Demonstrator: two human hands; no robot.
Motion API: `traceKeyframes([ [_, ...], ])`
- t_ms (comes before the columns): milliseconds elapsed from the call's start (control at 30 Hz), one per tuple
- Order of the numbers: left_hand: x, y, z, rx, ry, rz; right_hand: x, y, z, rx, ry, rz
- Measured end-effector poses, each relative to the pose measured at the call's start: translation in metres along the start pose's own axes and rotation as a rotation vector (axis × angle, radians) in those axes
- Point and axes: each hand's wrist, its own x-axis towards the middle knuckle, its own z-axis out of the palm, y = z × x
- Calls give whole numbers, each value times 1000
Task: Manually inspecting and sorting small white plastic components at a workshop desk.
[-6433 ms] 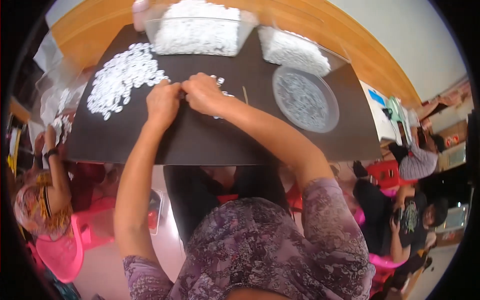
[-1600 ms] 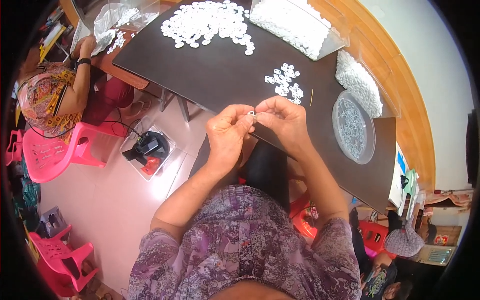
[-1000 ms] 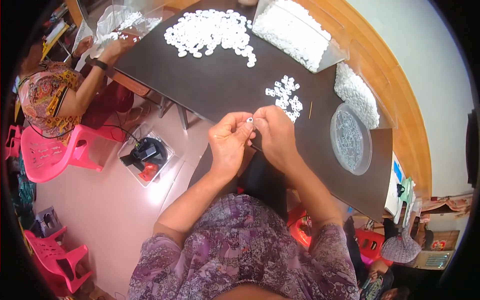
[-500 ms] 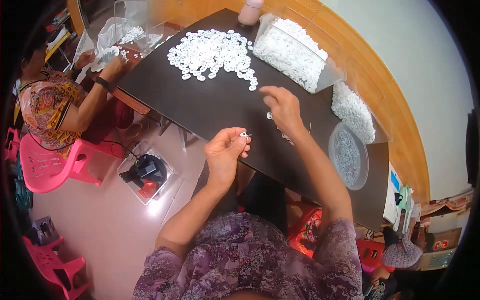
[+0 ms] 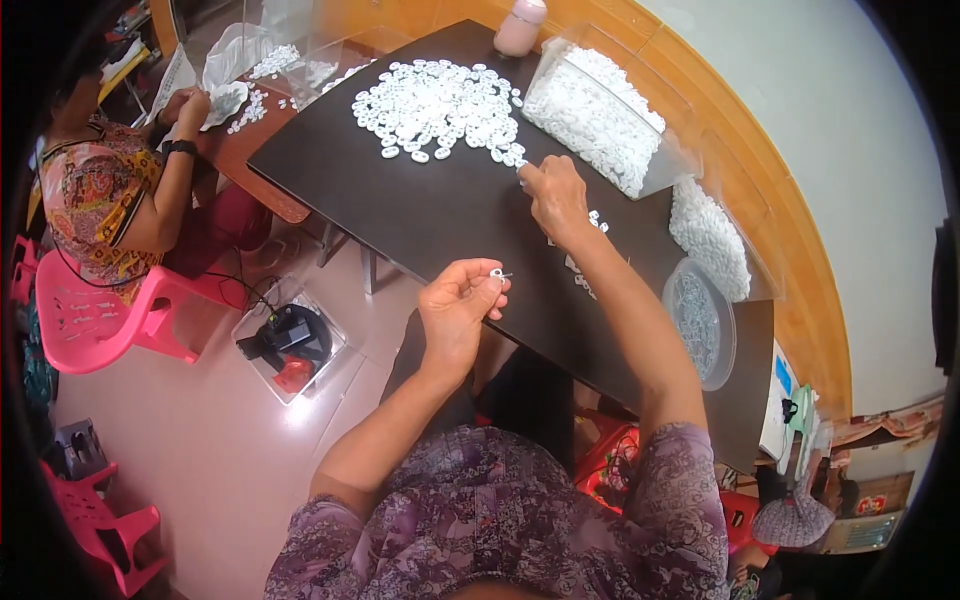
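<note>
In my left hand, thumb and fingers pinch a small white plastic piece from which a thin metal pin or screw sticks out to the right. My right hand reaches over the dark table with its fingers bent together. Its fingertips meet the near right end of a spread pile of white oval plastic pieces, each with two dark marks or holes. Whether a piece is between them is hidden. More small white pieces lie partly behind my right forearm.
On the dark table, clear bins of small white parts stand along the back right, near a pink bottle. A round tub of metal hardware sits by my right forearm. At far left another person works at a brown table.
My right hand has moved up and left to the end of the pile, and its fingers have closed. The left hand keeps its pinch. The other person's hands have come together.
</note>
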Motion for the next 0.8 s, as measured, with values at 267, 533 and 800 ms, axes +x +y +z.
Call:
traceKeyframes([
  [267,-3,4,3,13,-2,-24,-7,-15,-14,210,13,110],
  [533,-5,15,13,33,24,40,-33,-53,-85,1343,-331,708],
  [800,-14,16,16,110,8,99,-54,-68,-101,1460,-271,715],
])
